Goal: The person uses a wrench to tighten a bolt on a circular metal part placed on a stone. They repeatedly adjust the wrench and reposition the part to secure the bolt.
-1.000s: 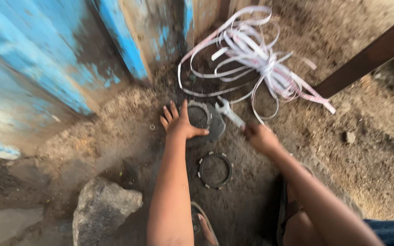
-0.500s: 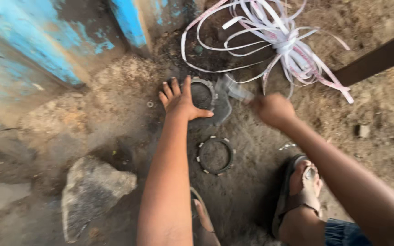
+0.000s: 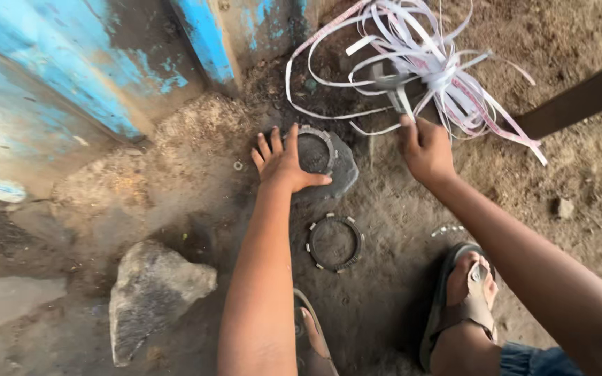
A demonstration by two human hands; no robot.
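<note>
Raised since earlier: my right hand (image 3: 426, 147), clenched on hammer (image 3: 393, 87). Left hand (image 3: 283, 161), fingers spread, presses toothed ring (image 3: 315, 150) on flat stone (image 3: 343, 174).

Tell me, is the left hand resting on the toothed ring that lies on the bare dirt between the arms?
No, the left hand presses the ring on the flat stone; the toothed ring on the dirt lies untouched.

Around the flat stone (image 3: 339, 174): blue wall (image 3: 71, 83) close behind-left; strap tangle (image 3: 419, 63) behind-right; toothed ring (image 3: 334, 241) in front; open dirt to the right.
</note>
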